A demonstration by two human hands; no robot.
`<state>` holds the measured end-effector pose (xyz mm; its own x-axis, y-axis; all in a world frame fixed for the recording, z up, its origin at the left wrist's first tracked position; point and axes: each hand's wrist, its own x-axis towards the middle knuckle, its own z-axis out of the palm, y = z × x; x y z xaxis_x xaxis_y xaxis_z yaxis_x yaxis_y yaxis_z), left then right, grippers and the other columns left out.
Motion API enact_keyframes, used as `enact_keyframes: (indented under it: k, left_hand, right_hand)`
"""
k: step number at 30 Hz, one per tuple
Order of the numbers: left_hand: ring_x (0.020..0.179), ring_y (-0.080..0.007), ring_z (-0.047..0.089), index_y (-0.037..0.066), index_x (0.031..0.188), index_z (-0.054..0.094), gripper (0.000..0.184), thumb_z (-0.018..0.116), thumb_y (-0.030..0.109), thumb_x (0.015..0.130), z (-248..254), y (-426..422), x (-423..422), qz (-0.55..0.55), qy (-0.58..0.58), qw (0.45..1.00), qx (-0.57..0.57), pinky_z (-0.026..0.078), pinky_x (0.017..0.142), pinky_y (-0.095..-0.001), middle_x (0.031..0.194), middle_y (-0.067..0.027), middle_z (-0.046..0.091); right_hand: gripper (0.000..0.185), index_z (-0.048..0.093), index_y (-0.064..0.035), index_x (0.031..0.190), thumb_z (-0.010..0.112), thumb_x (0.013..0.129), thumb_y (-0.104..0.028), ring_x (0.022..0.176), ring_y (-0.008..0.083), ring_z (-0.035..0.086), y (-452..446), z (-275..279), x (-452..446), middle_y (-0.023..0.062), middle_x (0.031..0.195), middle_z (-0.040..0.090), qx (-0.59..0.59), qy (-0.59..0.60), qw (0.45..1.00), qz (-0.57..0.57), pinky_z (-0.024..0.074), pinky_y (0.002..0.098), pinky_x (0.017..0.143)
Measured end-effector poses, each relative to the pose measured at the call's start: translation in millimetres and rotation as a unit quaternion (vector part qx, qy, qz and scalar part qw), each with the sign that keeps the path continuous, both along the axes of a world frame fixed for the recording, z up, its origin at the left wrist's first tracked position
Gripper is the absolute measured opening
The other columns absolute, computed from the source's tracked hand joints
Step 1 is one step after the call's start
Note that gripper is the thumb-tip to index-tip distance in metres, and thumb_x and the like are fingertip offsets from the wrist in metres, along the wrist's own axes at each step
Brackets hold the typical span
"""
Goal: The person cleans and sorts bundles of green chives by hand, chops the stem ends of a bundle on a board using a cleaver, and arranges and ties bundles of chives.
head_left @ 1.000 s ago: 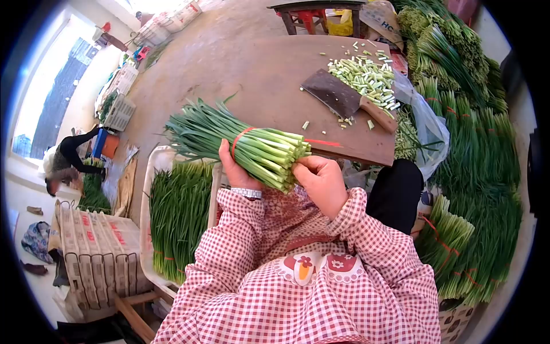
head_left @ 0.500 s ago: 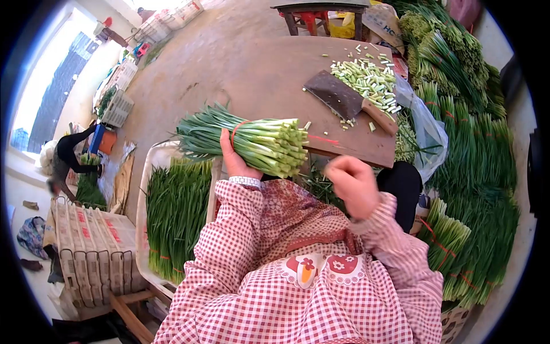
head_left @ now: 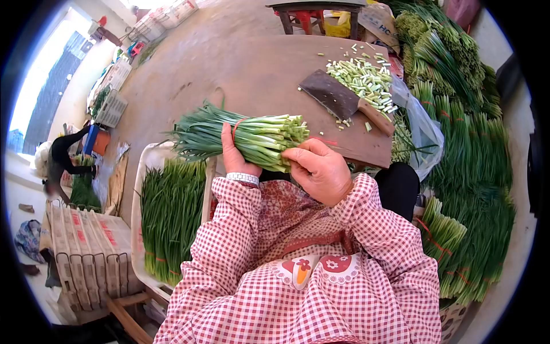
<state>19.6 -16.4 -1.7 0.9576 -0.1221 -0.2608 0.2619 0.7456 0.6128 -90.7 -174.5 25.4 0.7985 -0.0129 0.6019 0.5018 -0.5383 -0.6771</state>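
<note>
My left hand is wrapped under a thick bunch of Chinese chives, its thumb up beside the red band around the stalks. The bunch lies sideways, with dark green leaves to the left and pale cut ends to the right. At those ends my right hand is closed, thumb and forefinger pinching the lower stalks. Just beyond, on the brown board, rest a cleaver with a wooden handle and a heap of chopped stalk pieces.
A pale crate of banded chives stands at my left, near stacked crates. Many more bunches are piled along the right. A plastic bag hangs by the board. At the far left another person bends over greens.
My right hand has moved up and left from beside the bunch and now pinches stalks at its cut ends. My left hand keeps its hold in nearly the same place.
</note>
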Motion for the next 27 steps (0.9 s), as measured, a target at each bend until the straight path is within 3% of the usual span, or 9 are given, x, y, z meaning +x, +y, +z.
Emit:
enact_keyframes:
  k: [7, 15, 23, 27]
  left_hand:
    - [0.095, -0.0246, 0.059, 0.008, 0.101, 0.063, 0.046, 0.053, 0.05, 0.087, -2, 2, 0, 0.001, -0.002, 1.0, 0.0, 0.047, 0.089, -0.0409, 0.103, -0.0084, 0.064]
    - [0.095, -0.0244, 0.059, 0.007, 0.1, 0.062, 0.044, 0.055, 0.048, 0.087, -2, -3, 3, 0.013, 0.009, 1.0, -0.005, 0.047, 0.089, -0.0409, 0.102, -0.0079, 0.064]
    - [0.098, -0.028, 0.059, 0.004, 0.102, 0.062, 0.051, 0.047, 0.051, 0.089, 3, 4, -7, -0.04, 0.0, 0.999, -0.008, 0.046, 0.091, -0.0434, 0.105, -0.0121, 0.064]
    - [0.099, -0.0288, 0.059, 0.003, 0.103, 0.062, 0.053, 0.048, 0.051, 0.088, 1, 8, -5, -0.029, 0.006, 1.0, -0.001, 0.046, 0.092, -0.0433, 0.106, -0.0129, 0.063]
  right_hand:
    - [0.021, 0.066, -0.0108, 0.096, 0.066, 0.075, -0.011, 0.071, 0.0258, 0.062, -7, 7, 8, 0.0065, 0.081, 0.061, -0.045, 0.035, 0.998, 0.015, 0.0509, 0.0353, 0.061]
    - [0.014, 0.063, -0.0088, 0.093, 0.06, 0.079, -0.01, 0.07, 0.0264, 0.062, -12, 0, 15, 0.0067, 0.08, 0.059, -0.128, -0.022, 0.991, -0.013, 0.0511, 0.0358, 0.06]
    - [0.009, 0.061, -0.0071, 0.087, 0.062, 0.079, -0.011, 0.068, 0.0269, 0.061, -4, -2, -7, 0.007, 0.078, 0.057, -0.077, -0.026, 0.997, 0.009, 0.0499, 0.0357, 0.058]
    - [0.017, 0.063, -0.0047, 0.09, 0.067, 0.074, -0.001, 0.066, 0.0243, 0.06, -15, 6, -38, 0.0085, 0.077, 0.058, -0.007, -0.038, 0.999, 0.018, 0.0496, 0.0312, 0.058]
